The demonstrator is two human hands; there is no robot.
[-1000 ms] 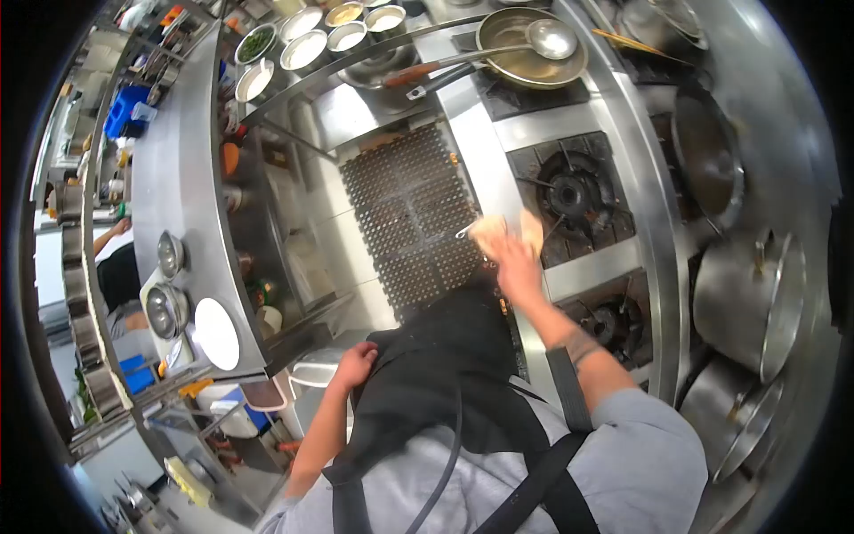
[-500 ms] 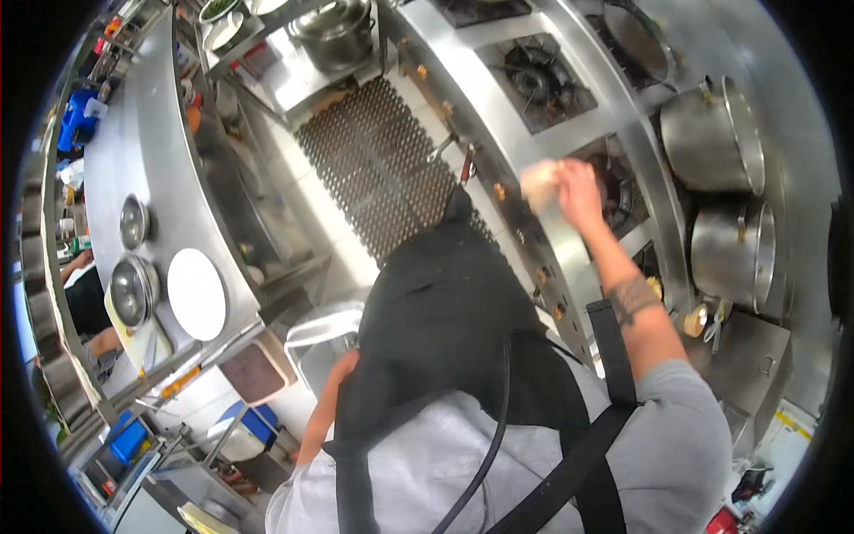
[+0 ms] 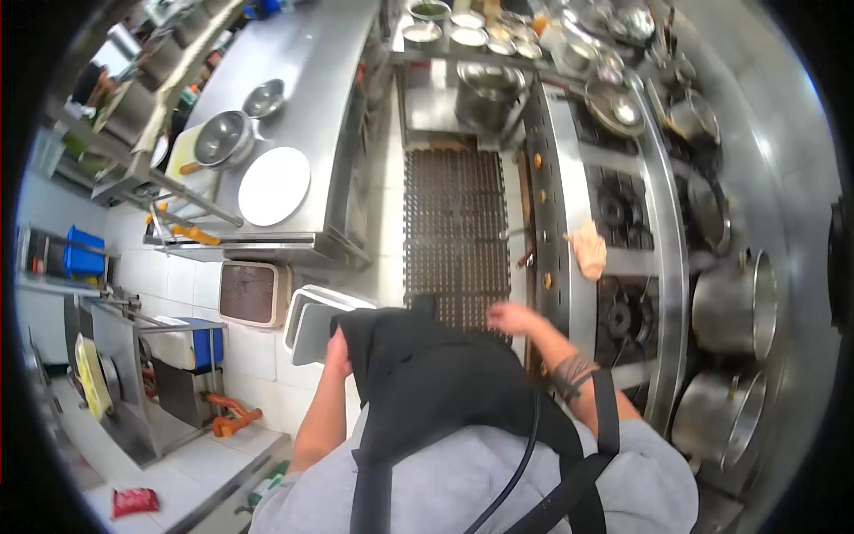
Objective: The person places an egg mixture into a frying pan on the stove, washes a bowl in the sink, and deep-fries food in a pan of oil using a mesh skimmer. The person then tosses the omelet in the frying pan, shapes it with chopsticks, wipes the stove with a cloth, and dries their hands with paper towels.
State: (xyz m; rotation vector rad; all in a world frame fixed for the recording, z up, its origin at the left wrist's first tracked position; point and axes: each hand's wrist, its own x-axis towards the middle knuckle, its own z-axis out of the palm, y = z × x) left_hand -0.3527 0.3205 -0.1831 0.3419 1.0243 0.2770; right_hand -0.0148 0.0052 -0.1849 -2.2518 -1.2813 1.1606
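Note:
My right hand (image 3: 511, 318) is in front of the apron near the stove's front edge, fingers loosely bent and nothing in them. Farther ahead, a crumpled, pale peach cloth (image 3: 587, 251) lies on the stove's steel front ledge, beside the burners. My left hand (image 3: 338, 354) hangs at the left side of the black apron (image 3: 427, 365). In this view it overlaps the edge of a white-rimmed grey bin (image 3: 311, 331); its fingers are mostly hidden, so I cannot tell whether it grips anything.
Large steel pots (image 3: 734, 303) stand along the stove's right side. On the left, a steel counter (image 3: 311, 80) bears metal bowls (image 3: 222, 140) and a white plate (image 3: 274, 187). A perforated rubber mat (image 3: 454, 222) covers the aisle floor. A brown-filled tub (image 3: 249, 294) stands below the counter.
My right hand has let go of the cloth on the stove ledge and drawn back toward my body. The view has turned, with more of the aisle ahead showing. My left hand stays at my side.

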